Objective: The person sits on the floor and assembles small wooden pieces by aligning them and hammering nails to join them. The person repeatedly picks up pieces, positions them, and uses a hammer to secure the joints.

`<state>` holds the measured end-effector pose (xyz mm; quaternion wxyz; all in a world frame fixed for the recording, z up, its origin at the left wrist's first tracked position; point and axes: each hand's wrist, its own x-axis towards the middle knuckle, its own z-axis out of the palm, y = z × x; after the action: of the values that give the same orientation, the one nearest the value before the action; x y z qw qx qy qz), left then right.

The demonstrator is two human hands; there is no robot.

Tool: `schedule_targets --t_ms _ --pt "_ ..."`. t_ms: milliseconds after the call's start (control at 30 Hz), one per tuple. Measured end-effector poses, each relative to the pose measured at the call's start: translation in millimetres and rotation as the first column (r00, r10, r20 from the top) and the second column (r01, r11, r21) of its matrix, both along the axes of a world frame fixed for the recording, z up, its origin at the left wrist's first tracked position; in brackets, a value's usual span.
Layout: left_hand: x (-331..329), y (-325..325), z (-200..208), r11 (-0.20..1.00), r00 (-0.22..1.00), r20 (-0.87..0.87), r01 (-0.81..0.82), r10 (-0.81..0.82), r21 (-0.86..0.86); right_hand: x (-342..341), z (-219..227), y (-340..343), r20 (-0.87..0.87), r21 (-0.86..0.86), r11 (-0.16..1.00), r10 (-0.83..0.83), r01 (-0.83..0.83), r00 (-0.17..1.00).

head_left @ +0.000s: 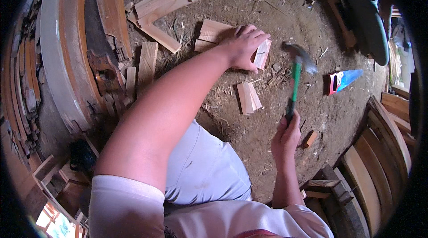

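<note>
Dirt floor [267, 15] of a wood workshop, littered with offcuts. Right hand [285, 137] is clenching the green handle of a hammer [295, 71], its head hanging raised above the ground. Beyond, left hand [243, 46] is pressing flat on a wooden board [214, 33]. Two small blocks [248, 97] are lying between; a blue handsaw [343, 80] is lying farther right.

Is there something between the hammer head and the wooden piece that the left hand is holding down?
Nothing visible. The hammer in the right hand is raised just right of the wooden piece under the left hand, with bare dirt ground between.
</note>
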<state>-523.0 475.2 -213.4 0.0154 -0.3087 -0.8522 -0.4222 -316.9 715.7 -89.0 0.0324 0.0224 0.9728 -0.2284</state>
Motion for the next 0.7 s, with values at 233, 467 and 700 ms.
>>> schedule_targets --t_ms 233,467,700 --pt "-1.6 -36.9 19.9 0.974 0.994 0.107 0.043 -0.020 -0.222 3.5 11.8 -3.8 -0.093 0.010 1.000 0.025 -0.024 0.995" --pt "0.7 -26.8 12.7 0.988 0.991 0.129 -0.016 0.037 -0.157 -0.3 -2.9 -0.9 -0.100 0.204 0.973 0.135 -0.112 0.986" --pt "0.3 -31.0 19.2 0.983 0.990 0.135 -0.010 0.035 -0.183 6.7 22.6 -9.7 -0.371 -0.143 0.989 -0.028 -0.027 0.928"
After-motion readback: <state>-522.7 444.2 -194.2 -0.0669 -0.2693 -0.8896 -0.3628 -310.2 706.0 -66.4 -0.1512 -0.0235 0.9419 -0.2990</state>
